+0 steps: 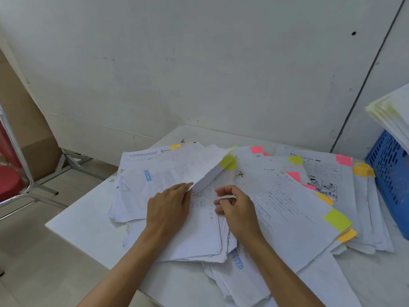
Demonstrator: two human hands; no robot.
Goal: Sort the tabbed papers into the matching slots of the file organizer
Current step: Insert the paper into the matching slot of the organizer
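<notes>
White wall (199,63) fills the back, and a white table (88,229) stands against it. Lots of papers (287,207) lie all over the table in a messy pile. They lie on top of each other. Many have little colored tabs stuck on their edges. One pink tab (256,149) is at the far side. An orange tab (363,169) is at the right, close to the file organizer (389,173). A big yellow-green tab (337,219) is on the near right edge of the pile.

The file organizer is blue with holes in its side. It stands on the right end of the table, just beside the pile. A stack of sorted papers (391,114) sticks out of its top and leans to the left.

The left hand (170,207) lies back up on the pile. It holds the near corner of a lifted sheet (177,165) at its fingertips. That sheet bends up off the pile, and it has a yellow-green tab (228,161) on its far corner.

The right hand (236,209) is just beside the left one, not touching it. Its fingers are curled and pinch the edge of a second sheet (228,197) in the middle of the pile.

A red chair (11,182) with shiny metal legs is on the floor (33,262) at the left. A brown box (26,120) stands behind it.
</notes>
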